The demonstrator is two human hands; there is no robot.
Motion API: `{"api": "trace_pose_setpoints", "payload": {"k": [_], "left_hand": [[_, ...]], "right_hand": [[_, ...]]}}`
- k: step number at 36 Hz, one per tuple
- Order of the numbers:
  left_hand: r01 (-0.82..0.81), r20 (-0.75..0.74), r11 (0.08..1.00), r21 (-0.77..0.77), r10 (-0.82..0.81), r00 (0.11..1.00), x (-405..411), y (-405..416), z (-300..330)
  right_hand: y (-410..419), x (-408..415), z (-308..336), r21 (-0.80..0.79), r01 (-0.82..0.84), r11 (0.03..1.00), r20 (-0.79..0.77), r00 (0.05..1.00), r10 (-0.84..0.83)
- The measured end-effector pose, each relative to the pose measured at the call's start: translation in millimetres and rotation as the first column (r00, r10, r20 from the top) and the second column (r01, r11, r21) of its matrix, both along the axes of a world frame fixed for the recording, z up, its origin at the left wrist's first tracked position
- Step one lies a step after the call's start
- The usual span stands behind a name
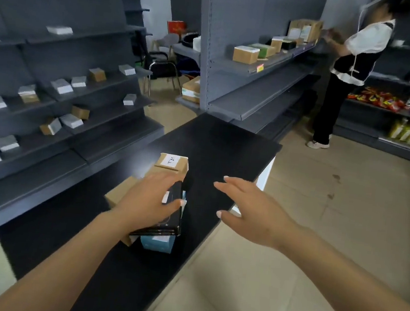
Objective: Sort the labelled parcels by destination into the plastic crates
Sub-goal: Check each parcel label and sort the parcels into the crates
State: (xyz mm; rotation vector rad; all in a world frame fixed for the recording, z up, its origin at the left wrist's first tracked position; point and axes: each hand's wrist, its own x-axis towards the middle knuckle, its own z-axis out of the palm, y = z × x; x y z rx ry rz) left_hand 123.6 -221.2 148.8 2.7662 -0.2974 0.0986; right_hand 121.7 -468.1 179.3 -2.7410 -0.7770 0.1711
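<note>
Your left hand (150, 197) is gripping the black parcel (171, 218); your right hand (248, 211), fingers spread, is hovering just beside it.

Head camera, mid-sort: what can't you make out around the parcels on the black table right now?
- Handwritten label on the cardboard parcel: too small and blurred to read.
- Brown box under the left hand: mostly covered by hand and forearm.
- Black flat parcel the left hand grips: label partly hidden by the thumb.
- Blue box: mostly covered by the black parcel.
- Plastic crates: none in view.
- Right hand: open, holding nothing.
</note>
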Motion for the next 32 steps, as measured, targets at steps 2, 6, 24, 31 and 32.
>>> {"api": "trace_pose_setpoints", "payload": {"k": [2,6,24,31,32], "left_hand": [[-0.045,0.007,0.999,0.013,0.045,0.999,16.0,-7.7,-6.1],[-0.182,-0.032,0.983,-0.012,0.181,0.983,38.7,-19.1,-18.1],[-0.497,-0.154,0.864,0.076,0.503,0.851,50.9,36.5,-78.8],[-0.582,-0.309,0.803,0.127,0.589,0.746,55.6,66.6,-111.2],[-0.595,-0.328,0.793,0.133,0.601,0.728,55.8,68.4,-116.4]], "right_hand": [[-8.7,27.8,-5.2,-0.028,-0.066,0.997,0.007,0.998,0.066],[-19.8,84.5,-15.9,-0.120,-0.224,0.967,0.013,0.974,0.227],[67.1,211.0,-74.6,-0.227,-0.615,0.755,-0.067,0.783,0.618],[101.4,238.9,-116.0,-0.277,-0.685,0.673,-0.166,0.724,0.669],[105.1,242.8,-120.4,-0.289,-0.699,0.654,-0.180,0.711,0.680]]}}
